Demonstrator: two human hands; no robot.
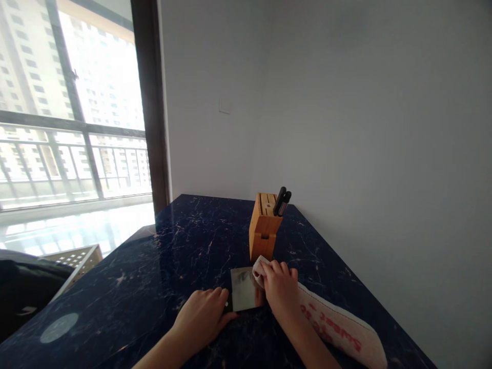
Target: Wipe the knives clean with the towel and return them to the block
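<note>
In the head view, the wide-bladed knife (242, 294) lies on the dark, marbled tabletop (207, 230), in front of the wooden knife block (263, 241) and between the two hands. The left hand (203, 311) has its fingers curled round the dark handle, most of which they hide. The right hand (280, 287) pinches a bunched end of the pale cloth (342, 325) at the blade's far right edge; the rest appears to run under the forearm toward the near right, with red lettering on it. Wiping seems under way rather than finished: the cloth meets the blade at that edge only, and the upper face looks shiny, though whether it is clean cannot be told. The underside is hidden, so its state is unknown. The knife is out of the block, which holds black-handled tools (280, 201) and shows bare slots beside them.
</note>
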